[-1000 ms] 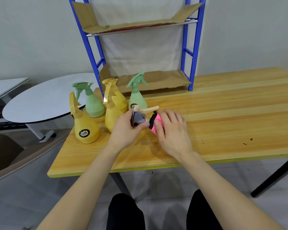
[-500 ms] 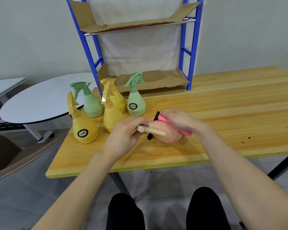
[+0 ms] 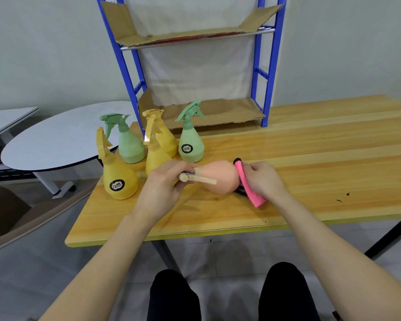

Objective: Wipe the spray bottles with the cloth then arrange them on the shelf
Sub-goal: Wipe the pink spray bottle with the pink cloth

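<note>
Six spray bottles are in sight: three yellow, two green and one peach, along with one cloth and one shelf. The peach bottle [image 3: 222, 176] lies on its side on the wooden table [image 3: 322, 158], between the two hands, its spray head pointing left and its round base to the right. The left hand [image 3: 162, 188] has its fingers curled round the neck and spray head, with the pale trigger sticking out past them. The right hand [image 3: 262, 179] grips the pink cloth [image 3: 249, 186], folded into a thick strip with a dark edge at the top, and holds it against the bottle's base. The other five stand upright in a group at the table's left end: the front yellow bottle [image 3: 119, 181] nearest the edge, the middle yellow bottle [image 3: 155, 158] just behind the left hand, the rear yellow bottle [image 3: 168, 140] close behind that one, the left green bottle [image 3: 130, 144] and the right green bottle [image 3: 191, 144] to either side. All are smooth matte plastic, pear-shaped, with trigger tops; two show round black labels. Behind them stands the shelf [image 3: 257, 72], a blue metal frame with two levels lined in brown cardboard [image 3: 218, 112]. A white round table [image 3: 56, 140] sits to the left.
</note>
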Available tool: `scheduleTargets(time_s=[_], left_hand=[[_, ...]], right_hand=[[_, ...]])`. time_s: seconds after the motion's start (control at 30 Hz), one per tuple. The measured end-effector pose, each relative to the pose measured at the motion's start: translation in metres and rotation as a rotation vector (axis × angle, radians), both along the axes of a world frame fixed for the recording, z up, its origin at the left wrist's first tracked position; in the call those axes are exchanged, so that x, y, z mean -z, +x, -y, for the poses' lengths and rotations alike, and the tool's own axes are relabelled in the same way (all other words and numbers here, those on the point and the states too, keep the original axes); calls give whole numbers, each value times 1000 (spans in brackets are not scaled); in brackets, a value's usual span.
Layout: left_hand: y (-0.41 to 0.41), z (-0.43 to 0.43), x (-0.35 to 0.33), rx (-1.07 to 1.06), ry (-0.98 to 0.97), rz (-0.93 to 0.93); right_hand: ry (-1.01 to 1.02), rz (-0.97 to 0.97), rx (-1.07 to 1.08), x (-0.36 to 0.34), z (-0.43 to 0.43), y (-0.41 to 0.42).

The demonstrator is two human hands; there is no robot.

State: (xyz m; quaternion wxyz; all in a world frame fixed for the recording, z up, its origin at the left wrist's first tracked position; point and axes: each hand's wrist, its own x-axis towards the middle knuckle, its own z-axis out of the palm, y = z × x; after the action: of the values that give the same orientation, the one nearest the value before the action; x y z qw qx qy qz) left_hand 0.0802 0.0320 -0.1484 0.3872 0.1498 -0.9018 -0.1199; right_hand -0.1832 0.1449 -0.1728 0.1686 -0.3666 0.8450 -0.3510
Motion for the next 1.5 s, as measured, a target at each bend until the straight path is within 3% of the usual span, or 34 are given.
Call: scheduleTargets(time_s=[0.13, 0.23, 0.37, 0.57, 0.7, 0.77, 0.83, 0.9, 1.1, 1.2, 1.4, 1.5], left_hand=[[-3, 5, 5, -77, 78, -83], [-4, 0, 3, -130, 175, -163], [-11, -9, -6, -138, 201, -226], [-1, -3, -15, -183, 101, -169], [4, -2, -17, -225, 81, -171], [6, -2, -18, -245, 89, -183], [9, -2, -19, -281, 104, -206], [12, 0, -21, -304, 119, -225], [9, 4, -28, -335, 160, -236], [-2, 6, -29, -308, 195, -241], [-31, 8, -29, -247, 275, -140], [-46, 3, -32, -240, 361, -136]], right_hand=[[-156, 121, 121, -7, 0, 9], [-403, 474, 247, -18, 4, 20], [-359, 906, 87, -21, 9, 50], [-255, 572, 116, -10, -4, 38], [-409, 20, 152, -6, 1, 34], [-312, -201, -63, 1, 11, 40], [-19, -371, -336, 17, 20, 51], [119, -480, -473, 25, 24, 60], [22, -142, -561, 6, -10, 53], [-104, -8, -366, 5, -19, 40], [-579, 332, 107, -24, -31, 23], [-752, 258, 130, -45, -29, 23]])
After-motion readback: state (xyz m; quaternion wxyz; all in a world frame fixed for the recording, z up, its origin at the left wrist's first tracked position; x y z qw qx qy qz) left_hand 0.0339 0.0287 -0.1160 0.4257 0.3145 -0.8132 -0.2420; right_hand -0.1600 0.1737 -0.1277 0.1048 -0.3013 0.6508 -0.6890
